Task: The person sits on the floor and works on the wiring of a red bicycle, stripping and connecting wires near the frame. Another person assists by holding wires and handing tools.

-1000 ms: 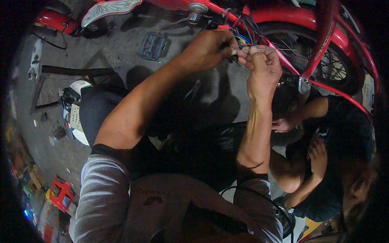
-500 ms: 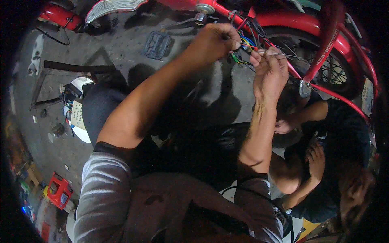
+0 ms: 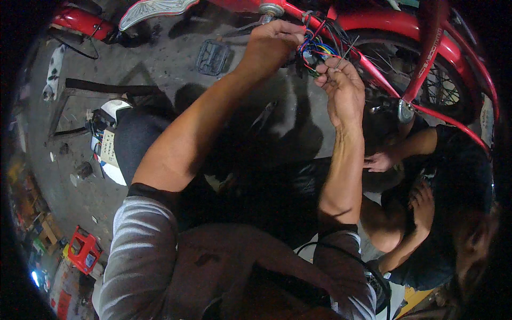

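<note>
Out in front, both arms reach up to a bundle of coloured wires [image 3: 322,49] hanging beside the red bike frame [image 3: 376,74]. My left hand [image 3: 273,41] is closed at the bundle's left side, thumb and fingers pinching a wire there; its fingertips partly hide the spot. Lower and to the right, my right hand [image 3: 342,88] pinches a red wire between thumb and forefinger. A thin, pale, stiff strand [image 3: 349,49] sticks up past those fingers; what kind it is I cannot tell. Blue, yellow and red wires run between the two hands.
A black pedal [image 3: 212,57] is left of the bundle. The spoked wheel [image 3: 434,88] and red fender stand at right. Another person's hand [image 3: 380,161] and knees are close on my right. A red plastic stool [image 3: 84,249] stands at lower left.
My left hand has moved slightly left and up. The right hand has shifted left, and the pale strand has swung from lying across its fingers to pointing upward.
</note>
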A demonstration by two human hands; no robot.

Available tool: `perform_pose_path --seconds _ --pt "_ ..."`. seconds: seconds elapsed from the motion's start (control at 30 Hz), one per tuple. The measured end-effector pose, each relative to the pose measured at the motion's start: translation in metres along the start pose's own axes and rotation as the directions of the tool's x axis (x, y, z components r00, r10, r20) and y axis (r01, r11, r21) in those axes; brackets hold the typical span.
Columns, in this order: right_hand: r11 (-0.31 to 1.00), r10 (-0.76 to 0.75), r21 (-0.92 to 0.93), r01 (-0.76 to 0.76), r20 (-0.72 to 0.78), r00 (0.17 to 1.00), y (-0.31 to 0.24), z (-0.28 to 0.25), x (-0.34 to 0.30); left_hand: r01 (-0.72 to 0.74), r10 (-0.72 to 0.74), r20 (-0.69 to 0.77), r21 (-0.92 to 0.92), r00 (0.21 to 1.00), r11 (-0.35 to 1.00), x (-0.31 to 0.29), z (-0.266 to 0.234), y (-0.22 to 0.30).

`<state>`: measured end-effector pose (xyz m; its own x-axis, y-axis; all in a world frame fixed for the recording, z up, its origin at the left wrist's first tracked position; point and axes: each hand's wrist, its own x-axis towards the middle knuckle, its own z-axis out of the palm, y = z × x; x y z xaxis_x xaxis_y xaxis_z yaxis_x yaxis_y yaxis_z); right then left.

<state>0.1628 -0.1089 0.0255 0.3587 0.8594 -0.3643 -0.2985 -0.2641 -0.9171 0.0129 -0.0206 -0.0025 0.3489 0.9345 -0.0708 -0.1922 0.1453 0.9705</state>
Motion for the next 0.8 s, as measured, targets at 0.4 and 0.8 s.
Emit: perform_pose_path --seconds 0.4,0.8 --pt "0.99 -0.04 -0.143 0.014 -0.178 0.983 0.0 0.005 -0.02 0.54 -0.536 0.083 -0.211 0.84 0.815 -0.028 0.001 -0.013" --pt "0.998 -0.025 -0.059 0.004 -0.377 0.926 0.025 0.029 -0.038 0.619 -0.572 0.238 -0.262 0.785 0.74 -0.02 0.0 -0.004"
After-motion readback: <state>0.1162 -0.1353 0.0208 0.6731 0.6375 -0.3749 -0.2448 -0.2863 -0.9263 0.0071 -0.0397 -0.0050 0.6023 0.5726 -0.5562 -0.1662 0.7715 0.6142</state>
